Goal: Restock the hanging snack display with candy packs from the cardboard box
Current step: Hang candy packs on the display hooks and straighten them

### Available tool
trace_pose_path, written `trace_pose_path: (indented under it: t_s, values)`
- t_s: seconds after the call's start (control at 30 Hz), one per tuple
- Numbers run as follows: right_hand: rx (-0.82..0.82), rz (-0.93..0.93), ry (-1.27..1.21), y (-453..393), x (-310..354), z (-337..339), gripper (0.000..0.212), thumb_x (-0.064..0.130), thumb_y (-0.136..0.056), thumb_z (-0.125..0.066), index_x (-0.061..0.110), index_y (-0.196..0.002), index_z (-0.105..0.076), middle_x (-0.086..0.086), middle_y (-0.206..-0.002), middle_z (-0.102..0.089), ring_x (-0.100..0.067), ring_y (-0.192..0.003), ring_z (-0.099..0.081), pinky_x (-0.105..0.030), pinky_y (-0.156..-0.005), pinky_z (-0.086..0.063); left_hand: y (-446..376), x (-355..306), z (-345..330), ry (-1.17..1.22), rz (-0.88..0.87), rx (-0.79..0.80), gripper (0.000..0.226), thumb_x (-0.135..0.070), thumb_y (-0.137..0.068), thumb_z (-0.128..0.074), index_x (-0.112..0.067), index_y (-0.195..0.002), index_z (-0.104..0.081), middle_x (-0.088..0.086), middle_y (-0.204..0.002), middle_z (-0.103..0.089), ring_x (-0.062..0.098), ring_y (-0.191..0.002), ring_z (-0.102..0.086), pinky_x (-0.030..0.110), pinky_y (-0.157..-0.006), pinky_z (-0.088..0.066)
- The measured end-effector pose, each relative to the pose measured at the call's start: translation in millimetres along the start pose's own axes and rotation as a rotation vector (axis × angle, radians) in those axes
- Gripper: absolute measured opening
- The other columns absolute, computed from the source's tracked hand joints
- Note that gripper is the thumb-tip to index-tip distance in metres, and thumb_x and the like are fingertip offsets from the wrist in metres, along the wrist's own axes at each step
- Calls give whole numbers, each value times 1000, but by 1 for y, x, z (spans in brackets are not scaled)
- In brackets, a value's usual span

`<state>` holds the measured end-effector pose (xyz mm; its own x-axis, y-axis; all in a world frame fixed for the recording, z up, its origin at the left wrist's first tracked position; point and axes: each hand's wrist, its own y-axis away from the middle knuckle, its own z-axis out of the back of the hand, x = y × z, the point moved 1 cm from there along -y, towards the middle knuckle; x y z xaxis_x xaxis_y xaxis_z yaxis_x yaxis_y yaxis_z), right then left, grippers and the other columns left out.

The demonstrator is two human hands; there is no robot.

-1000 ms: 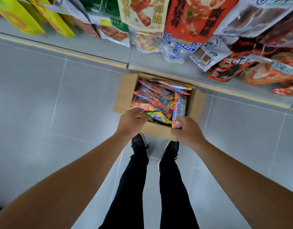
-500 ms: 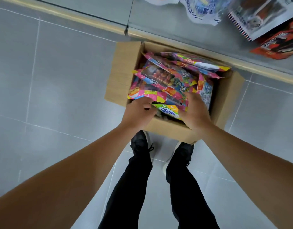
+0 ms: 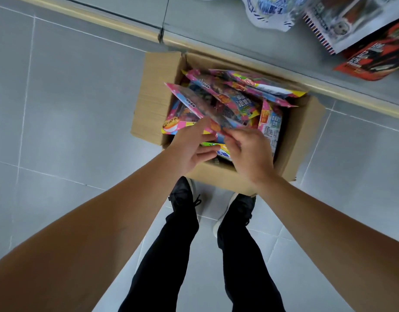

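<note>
My right hand [image 3: 248, 152] has lifted one pink-edged plastic candy pack [image 3: 194, 104] above the open brown cardboard box [image 3: 300, 140], pinching its end. My left hand [image 3: 189, 149], fingers loose, now touches it. Two hands, one box, one raised pack.

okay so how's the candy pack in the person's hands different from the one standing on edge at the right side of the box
The lifted candy pack is raised and tilted above the pile, its lower end pinched by the right hand with the left hand at its edge; the upright pack stands on edge against the cardboard box wall, untouched. The lifted pack is motion-blurred; the upright pack shows a pale printed panel. Both have pink borders.
</note>
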<state>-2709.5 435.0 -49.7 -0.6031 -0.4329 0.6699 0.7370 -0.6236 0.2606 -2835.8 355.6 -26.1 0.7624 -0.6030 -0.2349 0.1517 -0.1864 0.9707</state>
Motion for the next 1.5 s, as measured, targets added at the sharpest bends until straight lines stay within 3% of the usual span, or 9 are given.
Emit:
trace_pose_path:
  t_s: [0.13,0.4,0.67,0.8,0.93,1.07,1.17,1.33,1.5]
  values:
    - [76,107,-24,18,22,20,29,22,-92,-55,11,-111,-73,-3,-92,-74,-15,-79,-62,-19,-71,-41,29,-11,-3,69,-29,43,16,-26,-91,-60,-10,-90,-61,18,-96,-71,33,-86,-71,43,-82,-59]
    - [524,249,109,57,93,79,60,39,-86,-64,24,-142,-49,5,-138,-56,-22,-113,-58,-42,-99,-42,113,-12,24,-197,-239,-126,17,-6,-91,-51,-11,-103,-61,15,-81,-66,22,-53,-61,30,-49,-48]
    - [83,138,230,68,183,202,68,29,-77,-72,17,-140,-51,-2,-143,-49,-30,-126,-47,-40,-107,-39,260,-83,39,-915,-520,-61,18,-5,-92,-47,-15,-90,-62,17,-76,-58,32,-59,-53,21,-38,-34]
    - [-42,273,474,81,241,261,87,35,-70,-79,19,-146,-42,-3,-149,-43,-36,-135,-39,-50,-112,-32,337,-113,32,-1493,-610,-46,37,-8,-98,-45,-9,-135,-48,17,-133,-54,34,-117,-56,33,-87,-44]
    - [5,221,691,108,280,304,79,47,-72,-77,24,-142,-48,1,-141,-52,-36,-141,-31,-56,-118,-11,412,-123,8,-1890,-709,15,36,-3,-94,-46,-9,-129,-51,11,-130,-56,32,-117,-55,37,-89,-45]
    - [123,129,741,144,313,335,56,51,-83,-64,26,-132,-55,0,-124,-64,-28,-119,-55,-38,-98,-42,476,-120,-20,-2104,-877,26,30,-3,-89,-48,-15,-115,-59,9,-112,-63,31,-100,-61,38,-77,-51]
    - [133,-25,605,167,318,354,41,47,-85,-63,26,-120,-60,-3,-111,-67,-28,-105,-62,-31,-72,-45,504,-113,-36,-2056,-1002,-58,29,-10,-89,-51,-23,-112,-64,5,-107,-66,29,-97,-61,38,-74,-48]
    - [-49,-239,299,220,303,393,41,39,-80,-71,19,-115,-63,-5,-97,-70,-26,-88,-66,-32,-69,-52,549,-106,-45,-1637,-1430,-414,43,-23,-86,-61,-27,-129,-54,4,-134,-58,31,-125,-49,51,-110,-33]
    - [-258,-326,-169,276,303,433,29,41,-74,-77,19,-87,-64,2,-73,-63,-22,-71,-61,-32,-60,-47,603,-73,-55,-1041,-1327,-216,77,-25,-85,-72,-13,-150,-32,11,-146,-47,29,-127,-50,33,-96,-42]
